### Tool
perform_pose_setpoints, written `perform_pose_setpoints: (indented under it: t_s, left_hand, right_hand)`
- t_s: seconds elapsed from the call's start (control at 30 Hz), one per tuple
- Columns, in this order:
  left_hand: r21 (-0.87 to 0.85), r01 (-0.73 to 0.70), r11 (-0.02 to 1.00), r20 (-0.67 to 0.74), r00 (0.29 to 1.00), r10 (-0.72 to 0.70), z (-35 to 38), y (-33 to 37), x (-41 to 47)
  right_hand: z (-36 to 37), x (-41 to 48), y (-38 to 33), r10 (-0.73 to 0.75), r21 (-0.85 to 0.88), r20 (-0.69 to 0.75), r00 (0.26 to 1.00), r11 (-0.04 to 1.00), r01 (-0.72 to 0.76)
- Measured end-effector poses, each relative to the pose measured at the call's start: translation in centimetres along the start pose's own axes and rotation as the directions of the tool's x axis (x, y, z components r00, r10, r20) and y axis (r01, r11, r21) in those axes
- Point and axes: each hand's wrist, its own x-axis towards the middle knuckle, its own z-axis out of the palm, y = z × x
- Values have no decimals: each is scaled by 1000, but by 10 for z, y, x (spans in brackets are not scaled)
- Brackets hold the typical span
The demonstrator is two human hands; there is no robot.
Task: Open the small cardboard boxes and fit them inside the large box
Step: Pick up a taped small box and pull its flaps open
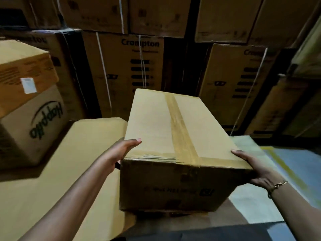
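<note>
A closed brown cardboard box (156, 129), sealed with a strip of brown tape along its top, is held up in the middle of the view. My left hand (123, 150) grips its left side, thumb on the top edge. My right hand (255, 169), with a gold bracelet on the wrist, clasps its right near corner. Below and to the left lies a broad flat cardboard surface (73, 162), the top or flap of a bigger box. Its inside is hidden.
A "Happilo" carton (33, 122) stands at the left with an orange-brown box (22, 73) on top. Tall strapped "Crompton" cartons (132, 70) are stacked as a wall behind. Pale floor with a yellow line (288, 169) shows at the right.
</note>
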Motion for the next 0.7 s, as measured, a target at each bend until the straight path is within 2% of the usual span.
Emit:
perform_pose_setpoints:
  t_s: [0.17,0.33,0.5,0.7]
  left_hand:
    - [-53,21,998,50,999,-18,84,-15,13]
    - [-133,68,989,32,997,-64,127,-51,9]
    - [-13,61,998,-83,995,-62,139,-63,13]
    - [20,26,999,-175,984,-22,145,-34,52]
  right_hand:
    - [-83,13,-2,46,-69,1,999,997,-46]
    - [-131,29,9,47,-209,42,998,977,-37]
    - [-133,56,7,-19,-407,108,994,911,62]
    - [-110,91,-31,-90,-549,46,995,830,100]
